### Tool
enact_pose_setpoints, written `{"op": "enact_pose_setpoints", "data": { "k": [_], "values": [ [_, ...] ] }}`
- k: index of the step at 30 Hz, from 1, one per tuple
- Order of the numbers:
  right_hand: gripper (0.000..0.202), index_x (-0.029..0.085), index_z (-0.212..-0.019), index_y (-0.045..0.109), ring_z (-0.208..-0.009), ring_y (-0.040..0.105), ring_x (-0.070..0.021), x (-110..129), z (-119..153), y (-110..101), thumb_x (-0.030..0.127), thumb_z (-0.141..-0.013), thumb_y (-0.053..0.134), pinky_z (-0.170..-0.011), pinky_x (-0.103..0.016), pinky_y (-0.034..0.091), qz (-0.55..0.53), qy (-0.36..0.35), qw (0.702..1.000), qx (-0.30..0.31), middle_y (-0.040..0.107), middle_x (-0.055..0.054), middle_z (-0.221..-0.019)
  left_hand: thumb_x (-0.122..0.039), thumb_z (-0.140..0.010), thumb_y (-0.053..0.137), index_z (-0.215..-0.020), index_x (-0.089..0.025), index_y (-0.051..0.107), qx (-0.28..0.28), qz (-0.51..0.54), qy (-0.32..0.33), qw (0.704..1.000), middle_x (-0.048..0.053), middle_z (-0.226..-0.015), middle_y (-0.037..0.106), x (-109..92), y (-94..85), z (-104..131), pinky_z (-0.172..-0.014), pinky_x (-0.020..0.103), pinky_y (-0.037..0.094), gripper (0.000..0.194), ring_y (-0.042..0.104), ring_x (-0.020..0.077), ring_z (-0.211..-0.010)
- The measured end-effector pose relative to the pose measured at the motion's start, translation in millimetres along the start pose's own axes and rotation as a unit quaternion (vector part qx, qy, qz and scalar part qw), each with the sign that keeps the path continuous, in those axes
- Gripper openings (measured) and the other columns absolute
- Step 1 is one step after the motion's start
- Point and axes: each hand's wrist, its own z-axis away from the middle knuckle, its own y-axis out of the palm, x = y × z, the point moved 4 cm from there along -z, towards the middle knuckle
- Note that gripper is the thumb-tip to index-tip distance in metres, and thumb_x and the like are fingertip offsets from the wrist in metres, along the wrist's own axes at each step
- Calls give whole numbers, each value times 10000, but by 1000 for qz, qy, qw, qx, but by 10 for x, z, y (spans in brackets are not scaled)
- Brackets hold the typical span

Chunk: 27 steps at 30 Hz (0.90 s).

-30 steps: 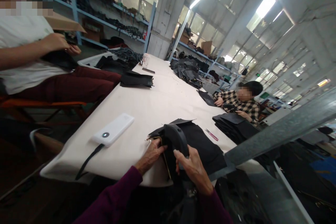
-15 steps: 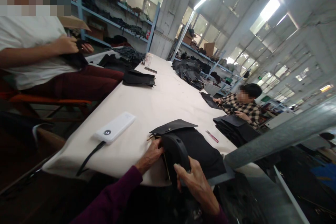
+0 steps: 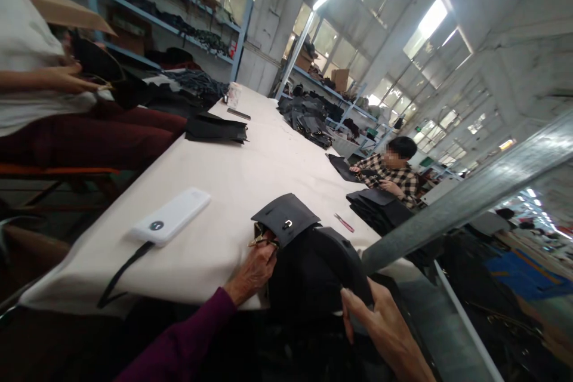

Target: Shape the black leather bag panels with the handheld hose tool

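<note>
A black bag [image 3: 308, 277] with a smooth flap [image 3: 282, 212] lies at the near edge of the white-covered table [image 3: 224, 179]. On the flap sits a small gold clasp [image 3: 287, 224]. My left hand [image 3: 253, 271] is closed at the bag's upper left corner, beside gold-coloured hardware [image 3: 256, 240]; its fingertips are partly hidden. At the right side of the bag, my right hand [image 3: 385, 319] grips the dark edge between thumb and fingers. Pink-handled thread snips [image 3: 344, 224] rest on the table beyond the bag.
A white power bank [image 3: 172, 215] with a black cable [image 3: 123, 271] lies on the left. A metal pole [image 3: 447, 203] slants across the right side, near stacked black bags [image 3: 380, 206]. One person [image 3: 394, 170] sits across the table, another [image 3: 36, 65] on the left, both handling black pieces.
The bag has turned and opened out to the right, so its flap and clasp face me more. My right hand has moved right with its edge; the view has shifted right.
</note>
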Motion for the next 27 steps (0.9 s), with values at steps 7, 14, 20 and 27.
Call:
{"op": "enact_pose_setpoints", "data": {
  "k": [7,14,20,27],
  "values": [
    [219,157,-781,537,-505,536,-116,5,155,207,356,-864,500,-543,-201,428,-23,21,998,56,538,38,-529,-24,-806,339,-841,-152,572,38,-7,68,997,98,-982,567,-71,69,42,-855,335,442,268,525,175,-919],
    [282,163,-694,502,-456,521,-109,94,-108,235,382,-871,491,-480,-201,414,-60,-24,998,27,538,30,-507,-12,-804,347,-1011,-161,579,40,-51,85,994,98,-968,571,-120,-23,123,-843,340,463,345,538,179,-908],
    [299,165,-682,498,-463,529,-110,113,-98,80,383,-885,472,-495,-207,409,-34,-36,999,-11,535,34,-487,-20,-794,361,-985,-142,587,12,-71,88,994,116,-997,570,-157,-75,110,-817,363,475,321,527,210,-946],
    [244,166,-731,510,-471,552,-122,98,-70,326,370,-866,500,-520,-221,441,-48,-33,998,34,552,34,-513,-6,-810,347,-1063,-155,569,42,-82,110,990,111,-1045,558,-135,2,157,-859,358,476,369,517,204,-1011]
  ]
}}
